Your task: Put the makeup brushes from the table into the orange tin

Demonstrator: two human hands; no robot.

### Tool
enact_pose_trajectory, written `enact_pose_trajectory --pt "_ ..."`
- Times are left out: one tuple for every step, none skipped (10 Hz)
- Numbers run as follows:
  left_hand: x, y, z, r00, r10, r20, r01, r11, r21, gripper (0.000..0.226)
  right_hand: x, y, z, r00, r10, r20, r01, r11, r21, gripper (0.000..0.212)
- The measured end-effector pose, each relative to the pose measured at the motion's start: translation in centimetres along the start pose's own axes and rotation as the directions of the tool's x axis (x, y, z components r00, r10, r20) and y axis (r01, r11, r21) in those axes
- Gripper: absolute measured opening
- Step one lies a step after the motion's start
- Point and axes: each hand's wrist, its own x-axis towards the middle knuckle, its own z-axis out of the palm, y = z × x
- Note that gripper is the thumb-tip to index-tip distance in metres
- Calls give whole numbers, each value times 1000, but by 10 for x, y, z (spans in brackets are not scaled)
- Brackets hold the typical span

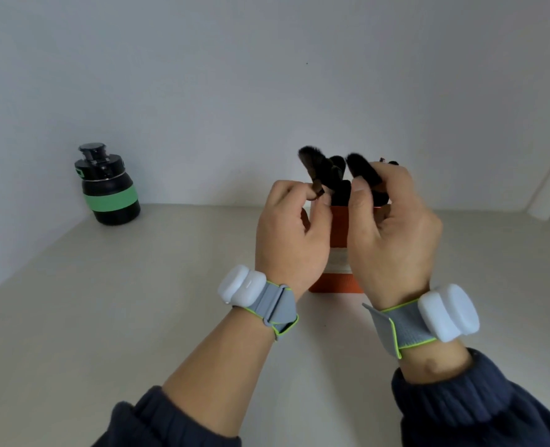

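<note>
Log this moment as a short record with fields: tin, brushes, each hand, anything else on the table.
tin: orange tin with a pale band, upright on the table, partly hidden behind the hands
brushes: dark brushes stand in the tin, bristles up
left hand: left hand pinches a brush at the tin's mouth
right hand: right hand grips a dark brush head
other: black bottle with a green band, far left by the wall

Left hand [291,230]: raised, back toward the camera, fingers curled, thumb and fingertips pinching something dark.
Right hand [392,233]: raised just beside the left, fingers curled, pinching a dark item at the fingertips.
Wrists: each wears a grey strap with a white pod.
Forearms: bare, dark sleeves pushed back.
</note>
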Motion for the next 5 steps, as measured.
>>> enact_pose_trajectory --pt "-1 0 0 998 -56 4 56 994 -91 8 1 5 1 997 31 76 -26 998 -61 17" --pt "-1 0 -1 997 -79 -5 77 983 -168 6 1 7 1 990 52 134 -36 992 -123 26" --pt "0 -3 -2 998 -68 16 69 989 -129 5 1 7 1 988 58 143 -38 990 -134 32" --pt "1 -4 -2 999 -47 22 49 994 -99 5 1 5 1 988 36 152 -15 990 -137 30" --pt "-2 -6 -3 998 -69 4 68 989 -134 4 -1 -2 -1 997 3 75 0 999 -49 23"
